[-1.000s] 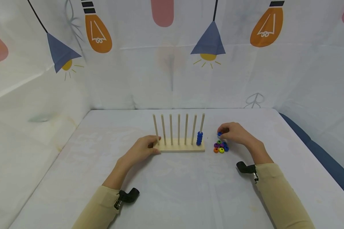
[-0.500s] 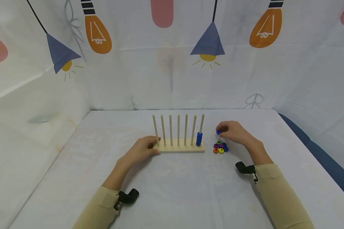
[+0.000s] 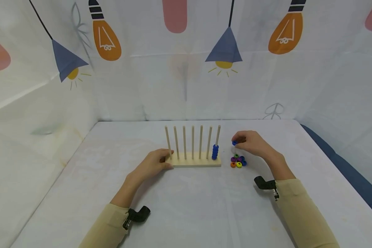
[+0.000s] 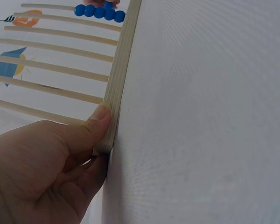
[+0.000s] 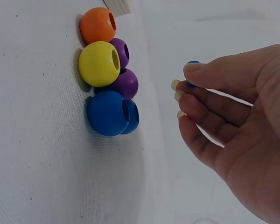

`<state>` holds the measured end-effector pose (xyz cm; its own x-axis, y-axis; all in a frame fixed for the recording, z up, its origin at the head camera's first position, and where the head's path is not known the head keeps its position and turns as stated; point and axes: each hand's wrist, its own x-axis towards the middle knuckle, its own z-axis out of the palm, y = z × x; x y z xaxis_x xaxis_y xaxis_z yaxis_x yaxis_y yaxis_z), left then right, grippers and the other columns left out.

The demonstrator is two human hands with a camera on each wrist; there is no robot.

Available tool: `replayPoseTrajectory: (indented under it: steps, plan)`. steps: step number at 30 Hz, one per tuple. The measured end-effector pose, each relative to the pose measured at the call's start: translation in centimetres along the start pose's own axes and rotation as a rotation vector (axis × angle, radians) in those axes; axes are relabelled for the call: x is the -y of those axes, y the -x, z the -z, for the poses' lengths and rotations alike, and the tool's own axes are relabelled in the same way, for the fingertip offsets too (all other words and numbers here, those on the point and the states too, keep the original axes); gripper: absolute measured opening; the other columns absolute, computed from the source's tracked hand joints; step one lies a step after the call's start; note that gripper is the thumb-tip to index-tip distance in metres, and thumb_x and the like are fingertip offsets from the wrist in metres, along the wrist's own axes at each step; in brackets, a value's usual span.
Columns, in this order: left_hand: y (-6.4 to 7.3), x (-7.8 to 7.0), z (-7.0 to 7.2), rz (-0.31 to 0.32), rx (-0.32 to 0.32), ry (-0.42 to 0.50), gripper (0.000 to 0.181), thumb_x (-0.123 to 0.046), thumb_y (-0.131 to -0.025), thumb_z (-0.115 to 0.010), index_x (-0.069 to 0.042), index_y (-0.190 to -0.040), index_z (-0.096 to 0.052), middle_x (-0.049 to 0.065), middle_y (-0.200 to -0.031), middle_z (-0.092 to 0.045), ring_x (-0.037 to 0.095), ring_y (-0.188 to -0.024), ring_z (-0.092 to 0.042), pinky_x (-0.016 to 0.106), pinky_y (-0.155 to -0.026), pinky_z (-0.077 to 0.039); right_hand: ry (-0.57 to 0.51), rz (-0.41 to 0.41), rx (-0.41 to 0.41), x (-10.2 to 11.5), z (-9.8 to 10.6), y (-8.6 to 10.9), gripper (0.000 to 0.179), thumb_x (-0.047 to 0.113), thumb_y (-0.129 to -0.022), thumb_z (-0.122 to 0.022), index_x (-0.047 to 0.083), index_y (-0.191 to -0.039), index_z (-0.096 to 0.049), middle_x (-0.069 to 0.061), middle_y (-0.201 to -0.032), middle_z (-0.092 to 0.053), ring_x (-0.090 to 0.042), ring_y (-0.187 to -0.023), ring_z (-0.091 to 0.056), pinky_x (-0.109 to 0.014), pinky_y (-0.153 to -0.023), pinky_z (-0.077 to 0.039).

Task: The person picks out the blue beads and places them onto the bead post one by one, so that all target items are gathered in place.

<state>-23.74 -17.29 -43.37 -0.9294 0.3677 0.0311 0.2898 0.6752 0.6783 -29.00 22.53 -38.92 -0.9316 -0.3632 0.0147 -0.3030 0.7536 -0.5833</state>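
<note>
A wooden base with several upright pegs (image 3: 195, 162) stands on the table. My left hand (image 3: 150, 165) grips its left end; in the left wrist view the thumb (image 4: 99, 122) lies against the base's edge. Several blue beads (image 3: 215, 152) are stacked on the rightmost peg. To the right of the base, my right hand (image 3: 256, 144) pinches a blue bead (image 3: 234, 143) between thumb and fingers, raised off the table. Only slivers of that bead show in the right wrist view. Below it lie loose beads: orange (image 5: 97, 25), yellow (image 5: 99, 64), green (image 3: 236, 156), purple (image 5: 125, 85) and blue (image 5: 107, 113).
A white cloth covers the table (image 3: 186, 206), and a white curtain (image 3: 161, 82) printed with lamps and bulbs hangs behind it. Each sleeve carries a black wrist camera, the left camera (image 3: 139, 214) and the right camera (image 3: 264, 183). A dark blue strip (image 3: 334, 156) runs beyond the right table edge.
My right hand has moved slightly left with the blue bead, closer to the pegs. The left hand keeps its grip on the base. The whole head view has shifted slightly.
</note>
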Motion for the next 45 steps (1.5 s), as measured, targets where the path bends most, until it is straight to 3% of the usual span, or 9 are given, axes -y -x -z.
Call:
replayPoseTrajectory:
  steps: [12,18,29,45]
  plan:
    - [0.1,-0.1,-0.2,0.002,-0.007,-0.016,0.042,-0.019,-0.085,-0.078,-0.017,-0.126,-0.068,0.005,-0.143,-0.058,0.028,-0.138,-0.049,0.046,-0.111,-0.044,-0.012,0.014,-0.036,0.3,0.0,0.1,0.027,0.009,-0.090,-0.066,0.001,-0.116,-0.068,-0.014,-0.110,-0.071,-0.028,-0.101,-0.065,-0.049,-0.092,-0.055]
    - [0.1,0.0,-0.3,-0.013,-0.005,-0.014,0.027,-0.019,-0.085,-0.078,-0.018,-0.111,-0.071,0.004,-0.143,-0.058,0.027,-0.138,-0.049,0.046,-0.111,-0.044,-0.008,0.019,-0.048,0.5,0.1,0.3,0.028,0.010,-0.091,-0.066,0.002,-0.118,-0.067,-0.013,-0.111,-0.070,-0.027,-0.100,-0.065,-0.048,-0.091,-0.055]
    - [0.1,0.0,-0.2,-0.013,-0.010,-0.019,0.028,-0.020,-0.085,-0.079,-0.018,-0.111,-0.071,0.004,-0.142,-0.059,0.027,-0.138,-0.049,0.045,-0.110,-0.045,-0.026,0.046,-0.109,1.2,0.6,0.6,0.025,0.012,-0.092,-0.066,0.006,-0.117,-0.068,-0.012,-0.111,-0.071,-0.028,-0.101,-0.066,-0.047,-0.087,-0.056]
    - [0.3,-0.2,-0.1,-0.009,-0.009,0.000,0.042,-0.019,-0.086,-0.078,-0.016,-0.127,-0.067,0.004,-0.143,-0.058,0.026,-0.138,-0.049,0.045,-0.110,-0.045,-0.055,0.059,-0.164,2.2,0.8,0.8,0.025,0.012,-0.094,-0.065,0.006,-0.119,-0.068,-0.012,-0.111,-0.070,-0.030,-0.105,-0.066,-0.047,-0.089,-0.056]
